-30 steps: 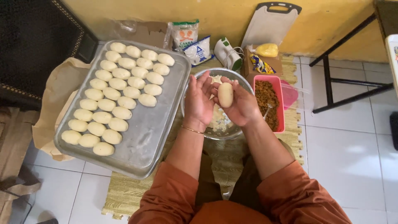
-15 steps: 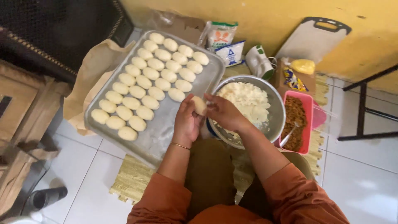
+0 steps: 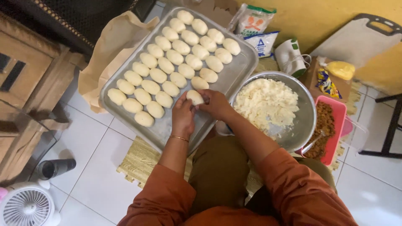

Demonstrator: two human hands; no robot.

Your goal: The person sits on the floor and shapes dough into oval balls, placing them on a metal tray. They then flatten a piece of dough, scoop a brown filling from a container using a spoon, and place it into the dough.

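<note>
Both my hands hold one pale oval dough piece just above the metal baking tray. My left hand cups it from below and my right hand pinches it from the right. The tray carries several rows of shaped dough pieces; the held piece sits at the near end of the rightmost row. To the right stands a metal bowl with white dough chunks. Beyond that is a pink tub of brown filling with a spoon in it.
Brown paper lies under the tray's far side. Flour bags, a white mug, a cutting board and a yellow wall are at the back. A wooden cabinet, a dark bottle and a small fan are at the left.
My hands carried the dough piece from above the bowl leftward and down to the tray. The view has swung left with them.
</note>
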